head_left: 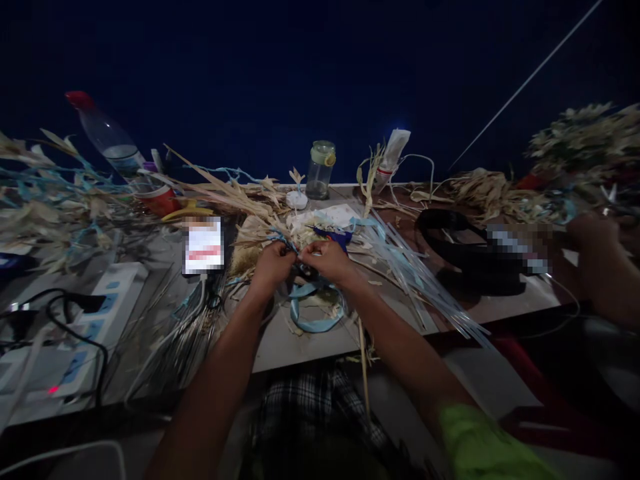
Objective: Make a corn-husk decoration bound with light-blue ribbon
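Note:
My left hand is closed at the middle of the table, its fingertips bent around a thin stem wrapped in blue. Close beside it, my right hand makes a pinch; what sits between the fingertips is small and dim, seemingly the end of blue tape. Below both hands, a loop of pale blue tape lies on the tabletop. Dried husk strips fan out behind my left hand. A dark blue tool lies just behind my right hand, partly covered by it.
To the left are a lit phone, thin wires and a power strip. Clear plastic sticks and a black strap lie right. Behind stand a jar and a leaning bottle. Another person's hand is far right.

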`<state>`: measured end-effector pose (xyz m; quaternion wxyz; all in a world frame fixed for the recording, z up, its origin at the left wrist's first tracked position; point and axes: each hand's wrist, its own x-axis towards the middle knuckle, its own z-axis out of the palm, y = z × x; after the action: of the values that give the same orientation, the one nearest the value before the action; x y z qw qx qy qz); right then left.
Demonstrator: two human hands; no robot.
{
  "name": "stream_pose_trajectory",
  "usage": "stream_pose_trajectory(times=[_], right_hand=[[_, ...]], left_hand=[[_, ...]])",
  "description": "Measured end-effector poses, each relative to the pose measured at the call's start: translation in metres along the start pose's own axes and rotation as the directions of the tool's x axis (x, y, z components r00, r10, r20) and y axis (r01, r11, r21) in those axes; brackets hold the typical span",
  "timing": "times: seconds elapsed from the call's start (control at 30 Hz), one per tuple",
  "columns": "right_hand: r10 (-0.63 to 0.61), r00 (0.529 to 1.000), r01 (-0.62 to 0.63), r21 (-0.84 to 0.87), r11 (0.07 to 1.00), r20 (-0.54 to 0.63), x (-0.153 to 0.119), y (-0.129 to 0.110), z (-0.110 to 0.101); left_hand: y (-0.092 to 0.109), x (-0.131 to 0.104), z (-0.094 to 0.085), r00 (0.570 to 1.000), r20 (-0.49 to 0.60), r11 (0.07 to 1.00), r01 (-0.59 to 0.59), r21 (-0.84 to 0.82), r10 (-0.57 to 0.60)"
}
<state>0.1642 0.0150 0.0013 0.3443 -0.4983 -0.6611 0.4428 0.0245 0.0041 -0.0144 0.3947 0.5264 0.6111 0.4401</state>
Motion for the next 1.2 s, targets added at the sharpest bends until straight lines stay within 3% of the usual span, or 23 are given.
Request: stream_pose_trajectory(times=[0.17, 0.33, 0.47, 0.6, 0.7, 0.8, 0.87, 0.97, 1.0, 1.2], right_hand=[[-0.01, 0.998, -0.001, -0.2, 0.98, -0.057, -0.002, -0.001, 0.002], [-0.137, 0.986, 0.094, -0.376, 0.922, -0.09, -0.004, 0.001, 0.004], [-0.11, 0.983, 0.046, -0.389, 0.92, -0.144, -0.004, -0.001, 0.005], [-0.001, 0.979, -0.039, -0.191, 0.981, -0.206, 0.001, -0.001, 0.003], [0.087, 0.968, -0.069, 0.083, 0.994, -0.236, 0.005, 0.001, 0.002], [0.194, 0.969, -0.105, 0.462, 0.88, -0.15, 0.006, -0.002, -0.001], [0.215, 0.976, -0.138, 0.636, 0.759, -0.045, 0.005, -0.006, -0.004], [0.168, 0.983, -0.168, 0.723, 0.67, 0.072, 0.003, -0.012, -0.01], [0.151, 0.983, -0.178, 0.737, 0.652, 0.103, 0.002, -0.013, -0.011], [0.05, 0.981, -0.182, 0.785, 0.592, 0.19, -0.002, -0.012, -0.013]], left_hand=[[-0.004, 0.004, 0.001, 1.0, 0.027, 0.998, -0.006, -0.062, 0.008], [-0.002, 0.004, 0.002, 0.999, 0.024, 0.995, -0.03, -0.091, 0.033], [0.001, 0.001, 0.003, 0.999, 0.041, 0.994, -0.023, -0.108, 0.028], [0.009, -0.006, 0.004, 0.999, 0.028, 0.987, -0.029, -0.155, 0.034], [0.017, -0.013, 0.005, 0.998, 0.038, 0.969, -0.04, -0.244, 0.051], [0.023, -0.017, 0.004, 0.999, -0.03, 0.929, -0.044, -0.368, 0.036], [0.025, -0.019, 0.002, 0.999, 0.048, 0.909, 0.037, -0.414, -0.02], [0.026, -0.019, 0.0, 0.944, 0.315, 0.836, 0.25, -0.489, -0.098], [0.026, -0.019, 0.0, 0.928, 0.358, 0.801, 0.293, -0.523, -0.106], [0.022, -0.017, 0.009, 0.935, 0.332, 0.657, 0.327, -0.679, -0.122]])
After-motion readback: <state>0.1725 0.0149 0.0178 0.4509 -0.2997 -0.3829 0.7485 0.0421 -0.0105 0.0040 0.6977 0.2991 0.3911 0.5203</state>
